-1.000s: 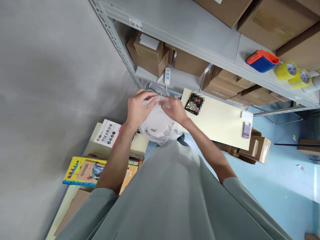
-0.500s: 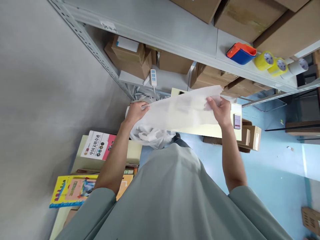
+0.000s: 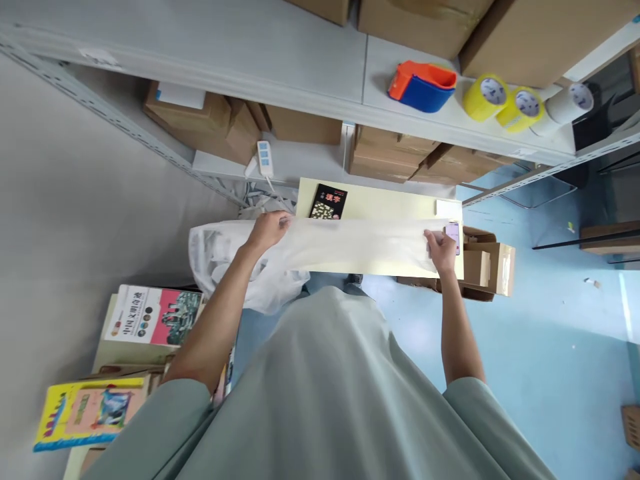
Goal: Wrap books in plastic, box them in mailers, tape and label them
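The left hand (image 3: 269, 230) pinches one end of a thin plastic sheet (image 3: 360, 243), thumb and fingers pressed together. The right hand (image 3: 442, 252) pinches the other end the same way. The sheet hangs between the two hands in a long, flat band. It is milky white, soft and a bit see-through, with small wrinkles near the right hand.

The sheet is over a pale yellow table (image 3: 390, 200), and hides part of its top. A black book (image 3: 327, 202) lies just behind the sheet's far edge. A phone (image 3: 451, 237) with a lit screen is right beside the right hand.

By the left arm sits a puffy, crinkly white bag (image 3: 215, 243); the arm hides some of it. Past the table, a white power strip (image 3: 265, 159) lies on the low part of a smooth gray shelf (image 3: 320, 87). Higher up are two round, shiny yellow tape rolls (image 3: 485, 97).
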A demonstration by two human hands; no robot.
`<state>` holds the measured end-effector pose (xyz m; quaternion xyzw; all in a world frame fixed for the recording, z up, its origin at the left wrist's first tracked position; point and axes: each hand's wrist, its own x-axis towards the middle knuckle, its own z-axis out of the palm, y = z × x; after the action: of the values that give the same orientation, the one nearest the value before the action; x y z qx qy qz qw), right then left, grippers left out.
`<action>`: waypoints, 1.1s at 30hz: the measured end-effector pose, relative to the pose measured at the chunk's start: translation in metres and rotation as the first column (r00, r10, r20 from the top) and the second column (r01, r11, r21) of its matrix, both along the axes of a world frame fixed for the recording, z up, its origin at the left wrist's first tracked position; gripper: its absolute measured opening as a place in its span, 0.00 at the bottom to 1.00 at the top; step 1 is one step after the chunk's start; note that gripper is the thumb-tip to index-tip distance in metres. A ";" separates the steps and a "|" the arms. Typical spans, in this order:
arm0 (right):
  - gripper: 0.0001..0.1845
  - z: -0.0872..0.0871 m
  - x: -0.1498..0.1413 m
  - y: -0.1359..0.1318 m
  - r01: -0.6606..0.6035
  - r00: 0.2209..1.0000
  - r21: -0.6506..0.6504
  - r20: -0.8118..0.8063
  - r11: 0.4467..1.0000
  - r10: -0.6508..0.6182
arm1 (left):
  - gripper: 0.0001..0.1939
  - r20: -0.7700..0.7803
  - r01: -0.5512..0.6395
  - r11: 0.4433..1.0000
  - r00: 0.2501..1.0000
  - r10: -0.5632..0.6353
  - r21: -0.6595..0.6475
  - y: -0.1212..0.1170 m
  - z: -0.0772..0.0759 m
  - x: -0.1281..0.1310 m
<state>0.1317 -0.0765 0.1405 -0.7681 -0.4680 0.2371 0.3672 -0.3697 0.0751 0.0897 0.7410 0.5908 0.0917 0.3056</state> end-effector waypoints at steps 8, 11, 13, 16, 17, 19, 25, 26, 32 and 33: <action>0.44 -0.074 0.115 -0.017 0.009 0.998 -0.205 0.055 0.979 0.002 | 0.21 -0.212 -0.024 0.999 0.977 0.014 -0.045 0.007 -0.019 0.123; 0.41 -0.095 0.142 -0.018 -0.033 0.997 -0.259 0.054 0.965 0.049 | 0.22 -0.270 -0.044 0.998 0.962 0.028 -0.052 0.008 -0.026 0.152; 0.35 -0.108 0.154 -0.016 -0.023 0.997 -0.289 0.065 0.957 0.043 | 0.22 -0.311 -0.057 0.997 0.949 0.038 -0.052 0.010 -0.029 0.166; 0.26 -0.126 0.164 -0.012 0.017 0.997 -0.331 0.080 0.943 0.010 | 0.23 -0.368 -0.052 0.997 0.929 0.024 -0.065 0.014 -0.033 0.178; 0.24 -0.131 0.166 -0.010 0.024 0.996 -0.339 0.084 0.940 0.005 | 0.23 -0.388 -0.045 0.996 0.922 0.013 -0.075 0.016 -0.034 0.181; 0.21 -0.141 0.167 -0.008 0.032 0.996 -0.345 0.092 0.938 0.000 | 0.24 -0.421 -0.035 0.994 0.907 -0.012 -0.105 0.022 -0.036 0.185; 0.20 -0.159 0.158 -0.003 0.106 0.988 -0.337 0.140 0.936 -0.062 | 0.26 -0.388 -0.041 0.995 0.922 0.004 -0.086 0.035 -0.043 0.196; 0.20 -0.161 0.156 -0.003 0.150 0.981 -0.316 0.162 0.937 -0.102 | 0.27 -0.375 -0.055 0.997 0.926 0.034 -0.046 0.034 -0.044 0.199; 0.19 -0.166 0.123 -0.009 0.185 0.963 -0.189 0.232 0.964 -0.139 | 0.25 -0.187 -0.145 0.983 0.969 0.164 0.110 -0.008 -0.052 0.235; 0.18 -0.167 0.114 -0.008 0.087 0.975 -0.187 0.219 0.978 -0.045 | 0.23 -0.159 -0.148 0.986 0.974 0.159 0.081 -0.018 -0.055 0.243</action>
<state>0.2458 -0.0849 -0.0266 -0.8366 -0.4532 0.1857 0.2455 -0.1271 0.0571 0.0345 0.7082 0.6661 0.0739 0.2221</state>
